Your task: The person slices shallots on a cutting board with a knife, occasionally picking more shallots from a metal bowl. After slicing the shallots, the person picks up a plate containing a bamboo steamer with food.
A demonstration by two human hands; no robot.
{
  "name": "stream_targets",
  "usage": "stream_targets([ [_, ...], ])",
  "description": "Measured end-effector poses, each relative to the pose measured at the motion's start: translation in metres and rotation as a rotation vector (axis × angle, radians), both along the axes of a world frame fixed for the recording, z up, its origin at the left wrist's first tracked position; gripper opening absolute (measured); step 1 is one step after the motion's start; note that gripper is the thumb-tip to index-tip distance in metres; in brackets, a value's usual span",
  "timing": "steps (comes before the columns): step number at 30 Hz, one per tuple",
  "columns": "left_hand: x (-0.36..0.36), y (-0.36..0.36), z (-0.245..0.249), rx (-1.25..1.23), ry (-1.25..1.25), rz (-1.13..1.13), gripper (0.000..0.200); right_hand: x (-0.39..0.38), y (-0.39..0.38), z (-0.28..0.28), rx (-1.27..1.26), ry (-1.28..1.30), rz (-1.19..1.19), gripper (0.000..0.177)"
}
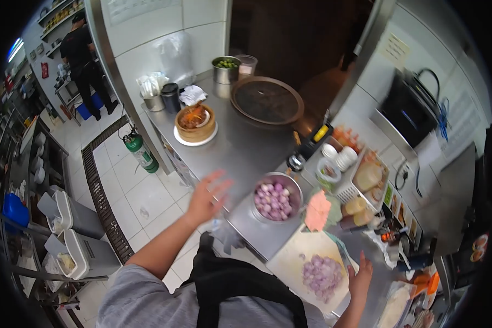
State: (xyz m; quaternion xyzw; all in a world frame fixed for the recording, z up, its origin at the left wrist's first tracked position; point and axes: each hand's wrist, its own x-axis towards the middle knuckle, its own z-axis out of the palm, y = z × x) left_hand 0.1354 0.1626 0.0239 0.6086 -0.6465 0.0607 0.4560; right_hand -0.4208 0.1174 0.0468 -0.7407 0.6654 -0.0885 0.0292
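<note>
My left hand is in the air by the near edge of the steel counter, slightly blurred, its fingers spread and nothing in them. My right hand hovers at the right edge of the cutting board, fingers stretched out, with no object visible in it. Chopped shallots lie in a loose heap on the board. Left of the board's far end stands a metal pot filled with whole peeled shallots. A salmon-coloured cloth or sponge rests just beyond the board.
On the counter are a bamboo steamer of food on a white plate, a large round tray and a pot of green limes. Sauce bottles stand at right. A green cylinder and a person are at left.
</note>
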Motion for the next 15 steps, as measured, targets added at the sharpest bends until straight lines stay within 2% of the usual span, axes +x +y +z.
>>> stream_targets([
  [1,0.045,-0.006,-0.012,-0.003,0.173,0.142,0.039,0.041,-0.01,0.016,-0.01,-0.003,0.016,0.072],
  [2,0.088,-0.016,-0.026,-0.013,0.342,0.291,0.031,0.094,-0.021,0.035,-0.026,-0.205,0.131,0.07],
  [3,0.129,-0.028,-0.04,-0.036,0.328,0.329,0.031,0.151,-0.035,0.049,-0.039,-0.413,0.264,0.069],
  [4,0.174,-0.039,-0.055,0.02,0.455,0.433,0.026,0.206,-0.05,0.056,-0.043,-0.431,0.314,0.069],
  [5,0.221,-0.049,-0.071,0.068,0.586,0.539,0.021,0.26,-0.063,0.063,0.098,-0.586,0.419,0.067],
  [6,0.258,-0.065,-0.091,0.092,0.604,0.585,0.022,0.313,-0.077,0.067,0.254,-0.727,0.53,0.065],
  [7,0.288,-0.085,-0.112,0.117,0.628,0.632,0.022,0.367,-0.093,0.063,0.308,-0.773,0.603,0.063],
  [8,0.312,-0.104,-0.132,0.129,0.764,0.677,0.027,0.42,-0.112,0.052,0.364,-0.813,0.672,0.062],
  [9,0.333,-0.122,-0.145,0.146,0.825,0.683,0.036,0.469,-0.134,0.035,0.431,-0.799,0.71,0.061],
  [10,0.343,-0.135,-0.162,0.227,0.747,0.677,0.043,0.516,-0.155,0.017,0.442,-0.794,0.755,0.061],
  [12,0.363,-0.15,-0.161,0.552,0.722,0.455,0.047,0.604,-0.192,-0.019,0.709,-0.85,0.432,0.063],
  [13,0.359,-0.157,-0.172,0.541,0.771,0.442,0.048,0.639,-0.208,-0.036,0.77,-0.851,0.346,0.066],
  [15,0.352,-0.148,-0.134,0.609,0.776,0.371,0.049,0.687,-0.238,-0.069,0.856,-0.847,0.239,0.073],
])
